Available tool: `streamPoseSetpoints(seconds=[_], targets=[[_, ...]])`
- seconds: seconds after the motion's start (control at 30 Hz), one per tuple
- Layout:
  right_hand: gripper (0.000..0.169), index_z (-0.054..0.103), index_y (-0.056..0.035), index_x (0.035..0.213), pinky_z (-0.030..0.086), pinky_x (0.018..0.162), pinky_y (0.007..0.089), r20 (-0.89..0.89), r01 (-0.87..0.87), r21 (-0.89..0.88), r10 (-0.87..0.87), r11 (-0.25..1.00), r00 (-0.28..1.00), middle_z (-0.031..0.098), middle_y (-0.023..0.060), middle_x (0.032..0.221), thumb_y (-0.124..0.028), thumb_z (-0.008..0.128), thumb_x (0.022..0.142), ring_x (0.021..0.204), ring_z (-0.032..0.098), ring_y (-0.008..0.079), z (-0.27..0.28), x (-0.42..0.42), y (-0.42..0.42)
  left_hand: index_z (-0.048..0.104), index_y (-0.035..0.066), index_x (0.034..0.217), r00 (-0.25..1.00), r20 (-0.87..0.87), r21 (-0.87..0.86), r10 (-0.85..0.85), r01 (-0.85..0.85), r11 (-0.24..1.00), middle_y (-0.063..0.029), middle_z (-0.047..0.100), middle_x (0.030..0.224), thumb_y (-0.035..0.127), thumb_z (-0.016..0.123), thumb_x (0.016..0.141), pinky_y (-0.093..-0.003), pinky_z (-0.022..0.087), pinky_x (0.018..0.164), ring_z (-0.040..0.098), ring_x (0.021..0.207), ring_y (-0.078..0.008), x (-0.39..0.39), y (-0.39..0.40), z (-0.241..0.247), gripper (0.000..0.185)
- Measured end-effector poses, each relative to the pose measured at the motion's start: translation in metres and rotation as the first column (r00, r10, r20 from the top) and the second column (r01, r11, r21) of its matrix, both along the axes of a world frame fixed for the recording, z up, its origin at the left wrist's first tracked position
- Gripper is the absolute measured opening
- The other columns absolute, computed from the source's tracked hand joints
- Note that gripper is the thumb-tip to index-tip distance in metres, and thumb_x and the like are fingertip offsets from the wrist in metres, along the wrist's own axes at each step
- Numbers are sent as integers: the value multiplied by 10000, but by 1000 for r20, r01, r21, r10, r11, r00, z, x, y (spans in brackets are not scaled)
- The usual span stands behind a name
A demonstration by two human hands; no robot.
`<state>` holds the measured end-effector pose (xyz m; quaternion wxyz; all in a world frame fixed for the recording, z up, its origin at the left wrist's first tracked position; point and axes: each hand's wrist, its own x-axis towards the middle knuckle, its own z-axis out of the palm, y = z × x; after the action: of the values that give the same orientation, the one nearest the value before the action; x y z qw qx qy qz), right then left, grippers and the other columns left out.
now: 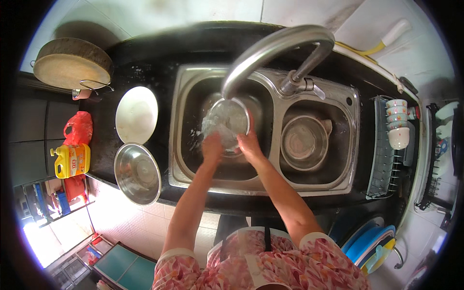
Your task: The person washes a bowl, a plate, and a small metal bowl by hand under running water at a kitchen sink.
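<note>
Over the left basin of a stainless-steel double sink [262, 186], my right hand [250, 143] grips the right rim of a round metal bowl [235, 121]. The bowl sits under the mouth of the curved faucet [279, 50], and water splashes in and around it. My left hand [212, 145] is blurred at the bowl's lower left side; whether it holds the bowl or something in it cannot be told. In the right basin stands a metal pot [303, 143] with liquid in it.
Left of the sink are a white bowl [137, 115], a metal basin [137, 174] at the counter edge, a yellow detergent jug [74, 161], a red plastic bag [79, 128] and a round wooden chopping board [72, 70]. A wire dish rack [382, 152] with stacked bowls [397, 119] stands right.
</note>
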<state>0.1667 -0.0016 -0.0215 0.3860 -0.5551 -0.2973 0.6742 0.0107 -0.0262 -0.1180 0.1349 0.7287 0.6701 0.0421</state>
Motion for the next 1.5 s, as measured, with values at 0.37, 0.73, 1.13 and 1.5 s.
streamPoseSetpoints(seconds=[0.37,0.73,1.13,1.5], targets=[[860,129,-257,1400,481,367,254,-24,30,-45,-31,999,999,396,146,1265,74,400,654,620,545,195,12,-19,8,604,36,904,661,429,-450,616,-436,780,-210,604,920,312,457,845,-458,481,703,603,783,-381,-10,18,7,319],[599,281,-132,1308,500,428,352,-203,-111,-142,81,984,976,499,132,1056,-23,435,740,800,580,253,3,-5,5,384,92,1290,993,19,-172,117,-112,979,-200,417,1296,424,356,900,-471,388,900,424,1168,-360,-10,87,94,514],[628,252,-117,1349,548,596,332,-144,-226,-9,223,974,964,465,117,1178,-470,467,876,982,539,211,-14,24,20,486,126,1219,841,-124,-111,-527,516,849,-100,358,1371,278,381,890,-508,122,1063,281,1300,-201,-23,42,107,377],[563,340,-28,1320,304,967,335,54,-298,121,294,947,954,435,126,1263,-404,433,911,1165,384,208,-11,26,37,526,114,1147,823,-82,23,-562,565,825,-65,556,1132,285,377,921,-445,257,1033,461,1143,-301,-23,28,81,320]])
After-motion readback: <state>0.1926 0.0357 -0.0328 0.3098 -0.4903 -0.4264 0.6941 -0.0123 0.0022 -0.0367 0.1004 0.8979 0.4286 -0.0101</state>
